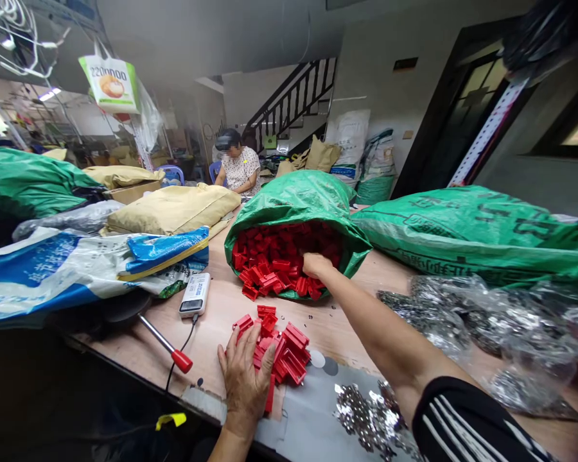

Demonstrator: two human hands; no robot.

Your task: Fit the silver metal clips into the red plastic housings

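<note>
- Black sleeve (455,410) with white stripes is closest to me as I look through the head camera from far away. It is on the right arm.
- Shiny metal bits (361,414) lie in a heap on the gray sheet (313,420), just beside that arm. If the arm drops or sweeps sideways, I think it could push the bits all over.
- I see the right hand (318,264) in the mouth of the green sack (293,196), touching the red pieces inside (270,281). Its fingers are curled and partly hidden, so I cannot tell if they pinch anything.
- Some red pieces sit right at the sack's lip. One hard pull there could make lots slide out onto the table (221,260).
- The left hand (245,366) rests on a loose red pile (291,359) near the table's front edge. Its fingers are a bit apart and not closed around a piece. If it shoves toward the body, I guess some could fall off.
- Left of that hand, a black cord (185,350) hangs over the edge from the white box (195,295). A snag could tug the box down.
</note>
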